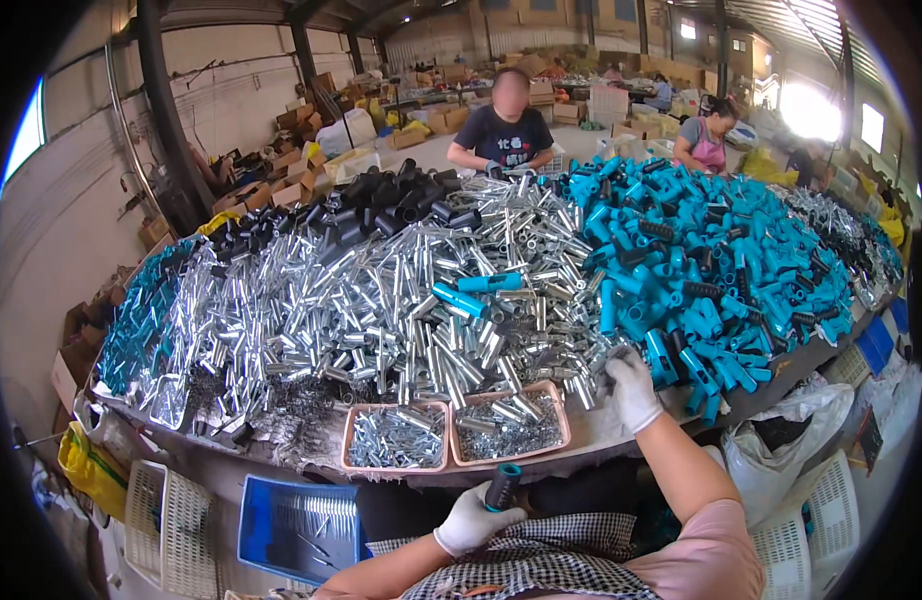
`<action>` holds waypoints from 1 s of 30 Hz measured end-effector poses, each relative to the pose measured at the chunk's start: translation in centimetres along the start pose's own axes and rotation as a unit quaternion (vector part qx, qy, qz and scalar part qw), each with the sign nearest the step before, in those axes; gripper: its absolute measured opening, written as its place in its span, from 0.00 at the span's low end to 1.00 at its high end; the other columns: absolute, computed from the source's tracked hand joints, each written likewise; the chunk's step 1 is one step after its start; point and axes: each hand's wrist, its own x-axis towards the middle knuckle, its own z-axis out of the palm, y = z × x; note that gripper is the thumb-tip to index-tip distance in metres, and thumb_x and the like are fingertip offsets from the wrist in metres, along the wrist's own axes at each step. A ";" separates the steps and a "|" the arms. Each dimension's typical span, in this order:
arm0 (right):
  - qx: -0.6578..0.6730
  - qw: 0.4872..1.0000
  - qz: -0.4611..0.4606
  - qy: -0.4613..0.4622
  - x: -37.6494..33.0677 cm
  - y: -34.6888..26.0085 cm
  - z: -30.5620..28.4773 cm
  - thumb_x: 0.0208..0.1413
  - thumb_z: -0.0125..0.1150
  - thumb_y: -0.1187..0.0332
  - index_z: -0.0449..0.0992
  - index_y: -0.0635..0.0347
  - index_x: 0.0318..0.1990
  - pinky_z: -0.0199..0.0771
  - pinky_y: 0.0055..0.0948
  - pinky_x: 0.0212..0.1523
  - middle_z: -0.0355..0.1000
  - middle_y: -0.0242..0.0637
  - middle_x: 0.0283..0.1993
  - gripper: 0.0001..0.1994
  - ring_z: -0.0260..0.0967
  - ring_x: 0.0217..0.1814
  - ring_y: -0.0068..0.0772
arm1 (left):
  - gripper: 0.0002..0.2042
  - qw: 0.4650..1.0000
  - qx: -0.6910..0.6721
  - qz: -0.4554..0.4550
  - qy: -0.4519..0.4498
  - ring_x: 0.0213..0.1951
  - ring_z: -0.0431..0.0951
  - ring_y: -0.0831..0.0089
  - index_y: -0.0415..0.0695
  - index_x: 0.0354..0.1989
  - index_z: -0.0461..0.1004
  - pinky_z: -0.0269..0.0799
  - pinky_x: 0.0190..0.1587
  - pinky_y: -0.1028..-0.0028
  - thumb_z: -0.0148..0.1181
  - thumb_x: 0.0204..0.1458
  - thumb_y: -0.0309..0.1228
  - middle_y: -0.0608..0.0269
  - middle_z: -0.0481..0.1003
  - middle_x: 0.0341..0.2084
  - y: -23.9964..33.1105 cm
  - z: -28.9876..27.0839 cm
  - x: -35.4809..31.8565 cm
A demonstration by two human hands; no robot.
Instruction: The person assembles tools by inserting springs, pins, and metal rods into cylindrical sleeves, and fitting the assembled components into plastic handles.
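Note:
My left hand point(478, 522), in a white glove, is near my lap and closed round a short black sleeve-like handle part point(502, 487) with a teal rim at its upper end. In a white glove too, my right hand point(632, 390) reaches to the table's near edge, between the silver metal tubes point(579, 385) and the pile of teal plastic handles point(721, 270). Its fingers are curled at the tubes, and what they grip is hidden. Two shallow pink trays lie between my hands and the heap: the left tray point(349, 462) has metal pins, the right tray point(465, 461) small metal parts and tubes.
Black plastic sleeves point(381, 200) are heaped at the far left of the table. Below its edge stand a blue bin point(249, 520), a white basket point(141, 530) and, at right, a white sack point(761, 450). Across the table are two people point(506, 135), one in pink point(709, 150).

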 end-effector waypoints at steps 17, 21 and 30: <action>-0.419 0.784 -0.192 -0.416 -14.2 -0.5 4.7 0.56 0.61 0.67 0.66 0.62 0.58 0.73 0.42 0.52 0.73 0.51 0.51 0.23 0.72 0.53 0.55 | 0.19 0.925 0.364 0.104 -0.043 0.30 0.82 0.60 0.43 0.38 0.77 0.77 0.36 0.64 0.75 0.42 0.40 0.54 0.80 0.27 -1.3 0.2 1.3; -0.576 0.641 -0.223 -0.455 -11.6 -7.3 6.3 0.56 0.62 0.54 0.64 0.62 0.63 0.76 0.43 0.48 0.73 0.52 0.50 0.31 0.75 0.47 0.53 | 0.19 0.967 0.224 0.121 0.003 0.31 0.80 0.72 0.39 0.40 0.77 0.77 0.39 0.71 0.74 0.47 0.40 0.56 0.80 0.30 -2.5 0.6 2.1; -0.781 0.429 -0.316 -0.327 -19.2 -24.3 17.3 0.44 0.61 0.68 0.76 0.67 0.34 0.80 0.37 0.29 0.76 0.43 0.26 0.11 0.78 0.26 0.41 | 0.21 0.993 0.117 0.017 -0.027 0.39 0.79 0.75 0.36 0.48 0.74 0.75 0.47 0.71 0.72 0.47 0.29 0.61 0.80 0.38 -3.7 4.1 4.3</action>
